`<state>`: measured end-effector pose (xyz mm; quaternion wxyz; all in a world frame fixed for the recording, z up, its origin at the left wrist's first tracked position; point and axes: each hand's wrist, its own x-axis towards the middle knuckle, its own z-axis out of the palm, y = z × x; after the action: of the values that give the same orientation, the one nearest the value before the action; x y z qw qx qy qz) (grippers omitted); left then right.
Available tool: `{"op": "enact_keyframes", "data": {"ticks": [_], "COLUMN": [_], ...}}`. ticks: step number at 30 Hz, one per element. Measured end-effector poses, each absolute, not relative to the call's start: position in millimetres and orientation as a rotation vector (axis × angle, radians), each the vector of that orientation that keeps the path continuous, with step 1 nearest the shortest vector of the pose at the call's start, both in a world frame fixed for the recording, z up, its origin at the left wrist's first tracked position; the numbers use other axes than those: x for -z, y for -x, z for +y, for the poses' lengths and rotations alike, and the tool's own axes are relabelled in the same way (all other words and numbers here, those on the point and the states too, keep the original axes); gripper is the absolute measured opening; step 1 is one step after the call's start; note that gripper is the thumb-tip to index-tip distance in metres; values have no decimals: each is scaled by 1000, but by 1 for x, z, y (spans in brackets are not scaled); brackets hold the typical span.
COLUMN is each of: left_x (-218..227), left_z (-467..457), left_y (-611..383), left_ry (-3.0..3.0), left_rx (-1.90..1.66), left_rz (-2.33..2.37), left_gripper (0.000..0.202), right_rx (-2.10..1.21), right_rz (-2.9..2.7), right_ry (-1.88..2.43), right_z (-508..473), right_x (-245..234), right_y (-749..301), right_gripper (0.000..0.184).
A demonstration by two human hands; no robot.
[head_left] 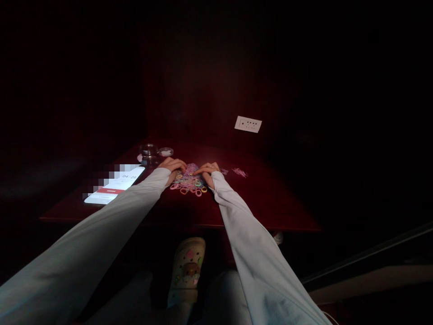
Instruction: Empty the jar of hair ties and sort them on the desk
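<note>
A pile of small colourful hair ties point(190, 184), in pink, purple, yellow and green, lies on the dark red table between my two hands. My left hand point(172, 164) rests at the pile's left side, its fingers reaching over it and apart. From the right, my right hand point(208, 170) stretches its fingers onto the pile's edge. I see nothing held in either hand, though the fingertips are small and partly lost among the bands. A separate little heap of pink-purple bands point(240, 172) lies to the right of my right hand.
A clear round jar point(149, 150) and its lid point(166, 152) stand at the back left. A lit phone point(115, 186) lies left of my left forearm. The table's front edge point(189, 224) runs above a clog point(188, 266). A white socket plate point(248, 124) is on the back wall.
</note>
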<state>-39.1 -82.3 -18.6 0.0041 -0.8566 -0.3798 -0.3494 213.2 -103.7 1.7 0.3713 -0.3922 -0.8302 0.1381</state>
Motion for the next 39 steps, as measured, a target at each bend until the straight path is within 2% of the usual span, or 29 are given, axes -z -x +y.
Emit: {"op": "enact_keyframes", "data": {"ticks": [3, 12, 29, 33, 39], "left_x": [16, 16, 17, 14, 16], "left_z": [-85, -93, -87, -86, -86], "left_y": [38, 35, 38, 36, 33], "left_ry": [2732, 2787, 2830, 2803, 2683], "left_rx": [1124, 1075, 1120, 1289, 1563], "left_rz": [-1115, -1084, -1080, -1135, -1497], "left_gripper": [20, 14, 23, 24, 30], "right_rx": [-377, -388, -407, -413, -357], "right_rz": [-2154, -2142, -2091, -2084, -2037], "right_ry": [997, 1026, 1038, 1018, 1067], "right_z": [-107, -94, -96, -100, -104], "right_x": [-3, 8, 7, 2, -2], "right_y": [-214, -209, -209, -211, -209], "right_gripper": [35, 33, 31, 27, 25]}}
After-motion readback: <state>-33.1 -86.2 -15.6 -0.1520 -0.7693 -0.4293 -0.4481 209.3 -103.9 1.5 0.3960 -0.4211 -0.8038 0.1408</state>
